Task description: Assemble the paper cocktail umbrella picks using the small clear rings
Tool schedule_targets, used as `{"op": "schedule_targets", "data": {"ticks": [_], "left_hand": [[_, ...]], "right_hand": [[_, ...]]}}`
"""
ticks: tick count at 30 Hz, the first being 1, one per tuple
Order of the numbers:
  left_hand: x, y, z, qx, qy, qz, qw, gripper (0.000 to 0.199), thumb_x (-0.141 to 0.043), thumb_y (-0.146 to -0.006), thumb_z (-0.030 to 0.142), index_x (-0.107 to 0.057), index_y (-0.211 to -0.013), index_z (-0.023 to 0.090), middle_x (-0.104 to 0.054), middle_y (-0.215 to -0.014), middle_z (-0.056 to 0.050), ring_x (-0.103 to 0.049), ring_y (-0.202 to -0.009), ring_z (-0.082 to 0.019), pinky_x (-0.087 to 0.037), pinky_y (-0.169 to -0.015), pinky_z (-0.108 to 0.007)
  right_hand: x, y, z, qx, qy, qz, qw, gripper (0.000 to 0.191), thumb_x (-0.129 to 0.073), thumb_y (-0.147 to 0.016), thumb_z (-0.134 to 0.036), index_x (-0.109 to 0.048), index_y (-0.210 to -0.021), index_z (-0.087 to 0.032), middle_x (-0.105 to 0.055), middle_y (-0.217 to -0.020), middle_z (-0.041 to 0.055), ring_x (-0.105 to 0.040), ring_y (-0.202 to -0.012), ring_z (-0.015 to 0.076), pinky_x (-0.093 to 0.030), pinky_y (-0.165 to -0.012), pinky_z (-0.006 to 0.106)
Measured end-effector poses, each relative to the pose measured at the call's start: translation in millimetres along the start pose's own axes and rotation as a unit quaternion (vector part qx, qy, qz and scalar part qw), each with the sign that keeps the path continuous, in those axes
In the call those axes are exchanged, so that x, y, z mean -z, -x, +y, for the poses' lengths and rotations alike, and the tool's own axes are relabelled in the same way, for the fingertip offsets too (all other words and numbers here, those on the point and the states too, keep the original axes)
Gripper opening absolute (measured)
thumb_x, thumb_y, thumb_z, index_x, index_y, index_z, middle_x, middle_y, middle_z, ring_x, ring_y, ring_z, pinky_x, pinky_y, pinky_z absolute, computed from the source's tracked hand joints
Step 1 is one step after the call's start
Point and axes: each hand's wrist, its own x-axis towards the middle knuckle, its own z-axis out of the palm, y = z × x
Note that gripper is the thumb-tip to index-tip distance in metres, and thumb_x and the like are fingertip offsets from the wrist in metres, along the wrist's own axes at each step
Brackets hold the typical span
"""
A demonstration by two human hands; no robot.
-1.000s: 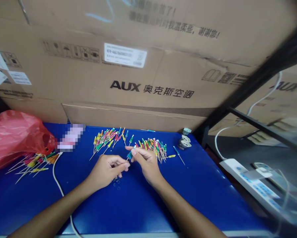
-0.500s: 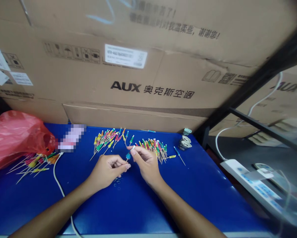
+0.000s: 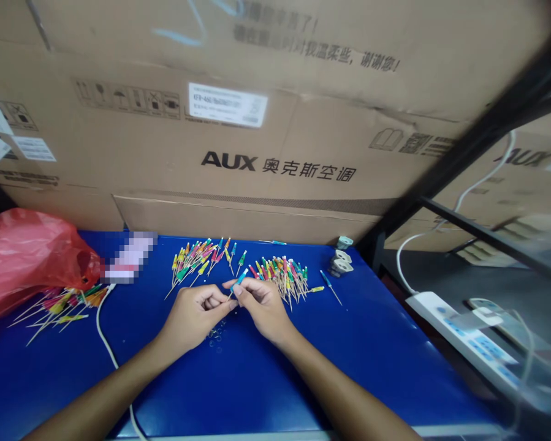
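Between my two hands is a blue cocktail umbrella [image 3: 239, 278], folded and tilted up to the right. My left hand [image 3: 200, 309] is closed, pinching the lower part of its stick between thumb and fingers. My right hand [image 3: 262, 304] is closed on the blue paper part with thumb and fingertips. Behind my hands lie a pile of folded cocktail umbrellas [image 3: 190, 260] to the left and another pile [image 3: 285, 275] to the right. Several small rings [image 3: 216, 334], apparently rubber bands, lie on the blue tabletop [image 3: 220, 392] just below my hands.
A red plastic bag [image 3: 36, 248] stands at the left beside more cocktail umbrellas [image 3: 57, 306]. A white cable [image 3: 107, 334] crosses the table. Small putty-like lumps [image 3: 342, 262] sit at the back right. A large carton [image 3: 275, 141] rises behind; a power strip [image 3: 463, 337] is at the right.
My right fingers have moved down from the top of the blue umbrella and now grip its paper. The umbrella looks more tightly folded and leans further right.
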Motion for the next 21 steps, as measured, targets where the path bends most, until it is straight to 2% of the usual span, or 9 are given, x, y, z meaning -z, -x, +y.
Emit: {"op": "schedule_targets", "data": {"ticks": [2, 5, 8, 16, 21], "left_hand": [[0.4, -0.3, 0.9, -0.003, -0.008, 0.007, 1.000, 0.026, -0.073, -0.083, 0.039, -0.070, -0.071, 0.017, -0.064, -0.056, 0.000, -0.049, -0.049, -0.011, -0.038, -0.047, -0.021], [0.4, -0.2, 1.0, -0.006, -0.017, 0.010, 1.000, 0.027, -0.073, -0.083, 0.040, -0.070, -0.071, 0.017, -0.062, -0.054, 0.001, -0.048, -0.049, -0.011, -0.038, -0.046, -0.021], [-0.1, 0.7, 1.2, -0.008, -0.020, 0.007, 1.000, 0.027, -0.072, -0.083, 0.040, -0.070, -0.070, 0.017, -0.063, -0.055, 0.000, -0.048, -0.049, -0.011, -0.037, -0.046, -0.021], [0.9, 0.8, 3.6, -0.003, -0.010, 0.009, 1.000, 0.027, -0.069, -0.086, 0.038, -0.067, -0.069, 0.017, -0.064, -0.057, 0.000, -0.049, -0.049, -0.011, -0.037, -0.046, -0.021], [0.5, 0.0, 0.5, -0.002, -0.001, 0.001, 1.000, 0.029, -0.069, -0.086, 0.041, -0.066, -0.069, 0.017, -0.065, -0.058, 0.000, -0.050, -0.049, -0.011, -0.037, -0.046, -0.021]], "right_hand": [[1.4, -0.6, -2.6, 0.006, 0.000, 0.035, 0.999, 0.031, -0.063, -0.092, -0.043, -0.072, -0.075, -0.020, -0.073, -0.082, 0.0050, -0.064, -0.074, 0.0176, -0.049, -0.066, 0.029], [1.3, -0.9, -4.7, 0.005, 0.013, 0.079, 0.997, 0.028, -0.063, -0.093, -0.044, -0.076, -0.088, -0.020, -0.068, -0.072, 0.0025, -0.058, -0.065, 0.0154, -0.046, -0.061, 0.028], [-1.9, -0.2, -3.0, -0.005, 0.011, 0.065, 0.998, 0.029, -0.063, -0.093, -0.044, -0.077, -0.099, -0.020, -0.069, -0.077, 0.0026, -0.056, -0.063, 0.0140, -0.045, -0.059, 0.026], [-6.0, 0.4, 6.5, -0.023, -0.005, 0.004, 1.000, 0.029, -0.065, -0.092, -0.045, -0.075, -0.085, -0.019, -0.072, -0.078, 0.0029, -0.062, -0.071, 0.0157, -0.049, -0.064, 0.027], [-4.3, -0.2, 7.2, -0.030, -0.009, -0.004, 0.999, 0.029, -0.065, -0.092, -0.045, -0.077, -0.098, -0.019, -0.072, -0.081, 0.0027, -0.063, -0.073, 0.0158, -0.050, -0.067, 0.028]]}}
